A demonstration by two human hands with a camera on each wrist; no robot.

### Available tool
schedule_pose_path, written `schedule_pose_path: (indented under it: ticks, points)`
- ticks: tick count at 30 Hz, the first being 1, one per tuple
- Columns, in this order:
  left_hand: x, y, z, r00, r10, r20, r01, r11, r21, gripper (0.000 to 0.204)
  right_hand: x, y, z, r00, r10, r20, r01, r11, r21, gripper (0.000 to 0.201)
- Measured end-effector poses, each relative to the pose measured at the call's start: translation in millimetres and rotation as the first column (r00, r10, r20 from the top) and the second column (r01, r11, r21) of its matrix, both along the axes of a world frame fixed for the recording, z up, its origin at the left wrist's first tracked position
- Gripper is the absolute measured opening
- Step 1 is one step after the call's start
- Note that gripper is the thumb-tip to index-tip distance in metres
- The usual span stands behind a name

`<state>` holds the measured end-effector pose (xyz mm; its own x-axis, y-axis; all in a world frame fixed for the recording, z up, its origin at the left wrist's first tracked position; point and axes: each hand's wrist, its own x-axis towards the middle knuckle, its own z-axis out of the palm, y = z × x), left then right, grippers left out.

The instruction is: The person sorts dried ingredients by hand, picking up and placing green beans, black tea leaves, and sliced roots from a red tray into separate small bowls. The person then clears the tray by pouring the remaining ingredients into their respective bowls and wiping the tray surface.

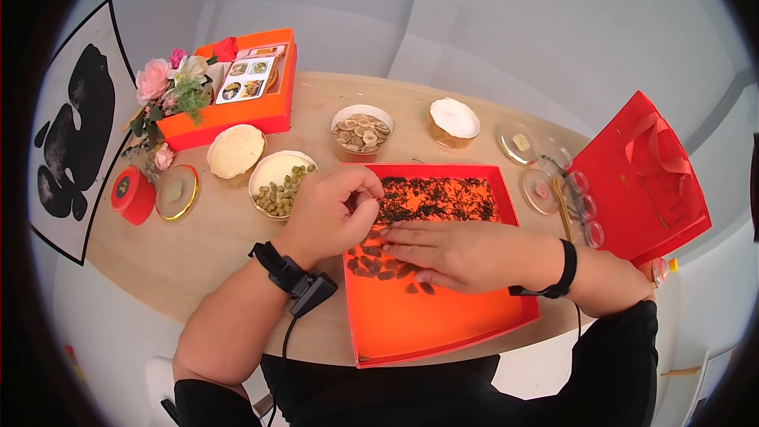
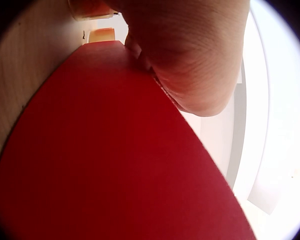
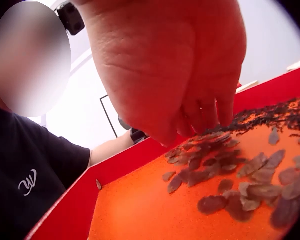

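Observation:
A shallow red box or lid with an orange inside (image 1: 427,326) lies in front of the person. Dark, thin dried shreds (image 1: 466,199) cover its far part. Brown oval dried slices (image 3: 262,192) are spread nearer the middle. My right hand (image 1: 466,255) reaches over the slices with fingers extended, the fingertips right at them in the right wrist view. At the left rim is my left hand (image 1: 332,213), its fingers curled and thumb close to the index finger. No object shows in it. Its palm overlaps the red side wall (image 2: 105,150) in the left wrist view.
Left of the box stands a tub of green buds (image 1: 277,194) beside a cream-coloured tub (image 1: 237,150). Behind are a tub of tan slices (image 1: 362,133) and a white-filled tub (image 1: 453,120). A flower-trimmed orange box (image 1: 273,115) and red bag (image 1: 648,182) flank the table.

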<state>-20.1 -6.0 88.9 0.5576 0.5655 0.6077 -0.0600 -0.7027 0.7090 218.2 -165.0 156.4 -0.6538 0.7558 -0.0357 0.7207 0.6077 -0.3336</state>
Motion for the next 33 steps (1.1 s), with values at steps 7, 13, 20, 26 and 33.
schedule_pose_path:
  ticks: [7,13,20,26,33]
  points:
    - [-1,1,-4,1.000,-0.018,-0.015,0.018,1.000,-0.014,0.012,-14,-6,13,0.997,-0.029,0.066,0.042,0.978,-0.206,0.049]
    - [-1,4,-6,0.999,-0.014,-0.033,0.015,0.999,0.033,0.012,-23,10,-7,0.997,0.073,0.031,-0.076,0.988,0.135,0.054]
    - [0,2,-5,1.000,-0.005,0.015,0.005,1.000,0.029,0.011,-33,-6,6,0.996,0.029,0.081,-0.023,0.997,-0.079,0.058]
    - [0,4,-7,1.000,-0.012,-0.014,0.013,0.999,0.038,0.011,-44,10,-6,0.999,0.041,0.023,-0.041,0.998,0.036,0.056]
    - [0,2,-6,1.000,0.002,0.018,-0.004,0.998,0.056,0.011,-35,-4,-9,0.991,0.091,0.094,-0.096,0.994,0.048,0.056]
